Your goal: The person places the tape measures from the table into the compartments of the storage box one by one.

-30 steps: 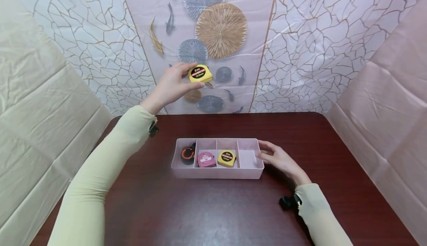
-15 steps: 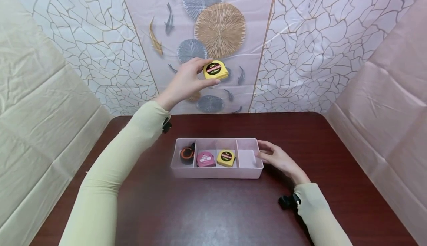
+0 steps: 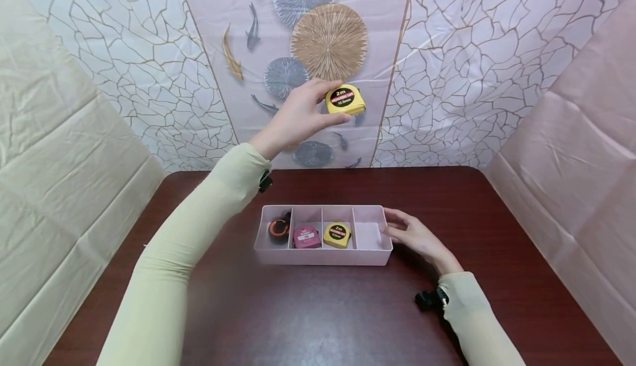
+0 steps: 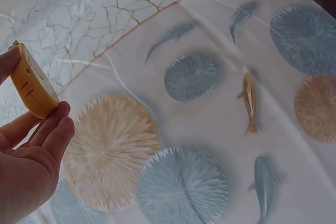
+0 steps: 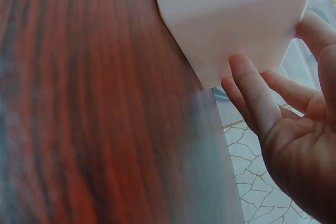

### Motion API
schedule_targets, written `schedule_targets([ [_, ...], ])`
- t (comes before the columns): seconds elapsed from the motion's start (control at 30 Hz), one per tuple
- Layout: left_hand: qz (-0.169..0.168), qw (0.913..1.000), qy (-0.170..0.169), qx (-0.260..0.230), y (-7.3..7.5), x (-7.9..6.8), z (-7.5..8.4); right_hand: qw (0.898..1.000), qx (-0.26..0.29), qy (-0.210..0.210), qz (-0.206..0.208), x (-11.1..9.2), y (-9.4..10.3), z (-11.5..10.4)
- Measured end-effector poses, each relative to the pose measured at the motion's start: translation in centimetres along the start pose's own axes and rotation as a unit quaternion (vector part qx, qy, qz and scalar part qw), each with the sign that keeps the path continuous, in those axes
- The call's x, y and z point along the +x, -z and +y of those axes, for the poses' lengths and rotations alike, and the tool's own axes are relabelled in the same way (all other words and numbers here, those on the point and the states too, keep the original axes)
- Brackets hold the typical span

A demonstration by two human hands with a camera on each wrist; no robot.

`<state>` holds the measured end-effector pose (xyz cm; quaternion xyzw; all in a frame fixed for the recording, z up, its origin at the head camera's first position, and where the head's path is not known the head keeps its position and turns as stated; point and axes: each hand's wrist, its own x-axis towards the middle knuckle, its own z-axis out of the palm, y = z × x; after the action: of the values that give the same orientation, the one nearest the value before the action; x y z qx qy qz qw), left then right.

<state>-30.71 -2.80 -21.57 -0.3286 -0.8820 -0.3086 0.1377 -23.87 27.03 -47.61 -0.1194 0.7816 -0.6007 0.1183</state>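
Note:
My left hand (image 3: 303,113) is raised in front of the patterned backdrop, pinching a yellow tape measure (image 3: 345,100) between thumb and fingers. In the left wrist view the case of this tape measure (image 4: 34,82) shows edge-on. On the table, a pale pink divided tray (image 3: 323,258) has four compartments in a row. From the left, they hold a black-and-orange tape measure (image 3: 279,229), a pink tape measure (image 3: 306,237), a second yellow tape measure (image 3: 337,235) and nothing. My right hand (image 3: 419,239) holds the tray's right end, fingertips against the outer wall and thumb at the rim.
The dark red wooden table (image 3: 318,311) stretches around the tray on every side. Behind it hangs a backdrop (image 3: 437,79) printed with fish and round leaves. Pale cloth walls (image 3: 59,134) close in the left and right sides.
My left hand has carried the yellow tape measure to the right and slightly up. My right hand and the tray stay in place.

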Motion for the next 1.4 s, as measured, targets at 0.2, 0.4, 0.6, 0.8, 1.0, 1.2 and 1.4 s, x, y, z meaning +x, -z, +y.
schedule_targets([
  [0.2, -0.007, 0.9996, -0.029, 0.003, -0.9, -0.2, 0.2, 1.0, -0.006, 0.001, -0.002, 0.0, 0.0, 0.0],
  [0.4, -0.016, 0.9983, -0.057, 0.002, -2.2, -0.7, -0.1, 0.999, -0.047, 0.002, 0.002, -0.3, 0.1, 0.3],
  [0.6, -0.024, 0.9975, -0.065, -0.016, -3.1, -0.7, -0.2, 0.978, -0.199, 0.03, 0.059, -0.4, -0.3, -0.5],
  [0.8, -0.033, 0.997, -0.069, -0.009, -3.8, -0.7, 0.1, 0.97, -0.234, 0.016, 0.067, -0.3, -0.5, -1.0],
  [1.0, -0.037, 0.9976, -0.059, -0.004, -4.1, -1.0, 0.2, 0.974, -0.215, 0.024, 0.069, -0.2, -0.8, -0.9],
  [1.2, -0.05, 0.9972, -0.056, 0.006, -4.7, -1.3, 0.0, 0.989, -0.135, 0.008, 0.065, -0.3, -0.9, -1.2],
  [1.4, -0.06, 0.9963, -0.062, 0.0, -5.2, -1.4, -0.3, 0.995, -0.066, -0.038, 0.057, -0.9, -0.8, -2.2],
])
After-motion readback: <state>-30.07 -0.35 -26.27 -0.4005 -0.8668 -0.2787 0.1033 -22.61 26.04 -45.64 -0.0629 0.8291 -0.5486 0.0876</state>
